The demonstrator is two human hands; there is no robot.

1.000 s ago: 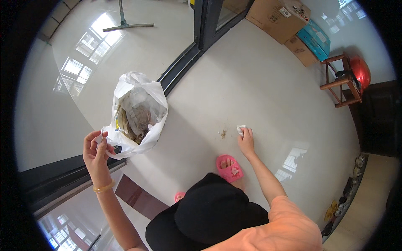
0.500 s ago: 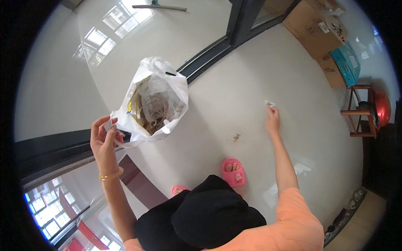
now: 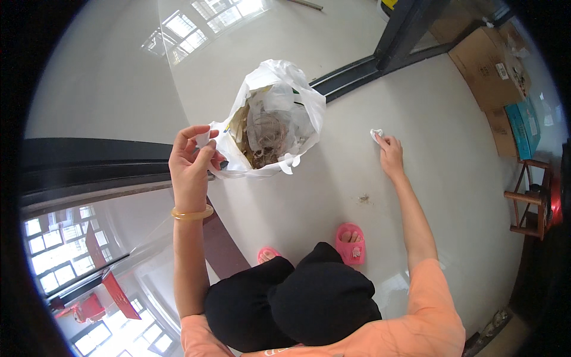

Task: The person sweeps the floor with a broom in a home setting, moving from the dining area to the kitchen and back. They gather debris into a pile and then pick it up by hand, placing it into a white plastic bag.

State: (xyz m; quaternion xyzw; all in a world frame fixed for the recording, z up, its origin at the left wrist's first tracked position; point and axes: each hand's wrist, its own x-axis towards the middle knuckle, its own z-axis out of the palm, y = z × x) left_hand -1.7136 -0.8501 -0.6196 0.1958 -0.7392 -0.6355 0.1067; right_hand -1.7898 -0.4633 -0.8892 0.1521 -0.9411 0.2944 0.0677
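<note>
My left hand (image 3: 191, 159) pinches the rim of a white plastic bag (image 3: 316, 108), fingers curled round its edge. The bag's mouth gapes, showing clear crumpled plastic (image 3: 300, 122) and brownish, tangled rubbish (image 3: 267, 140) inside. To the right of the bag, my right hand (image 3: 391, 156) is closed on a crumpled white tissue (image 3: 376, 135), which pokes out past the fingertips. A small patch of brown crumbs (image 3: 364, 199) lies on the pale floor, between my right hand and my pink slippers (image 3: 351, 244).
A dark sliding-door frame (image 3: 351, 77) and its floor track run behind and left of the bag. Cardboard boxes (image 3: 485, 65), a teal box (image 3: 523, 128) and a wooden stool (image 3: 529, 202) stand along the right side. Part of a pole (image 3: 306, 5) shows at the far edge.
The view has shifted, so the bag and room appear elsewhere in the picture. The crumb patch looks smaller and fainter. Both hands keep their holds, on bag and tissue.
</note>
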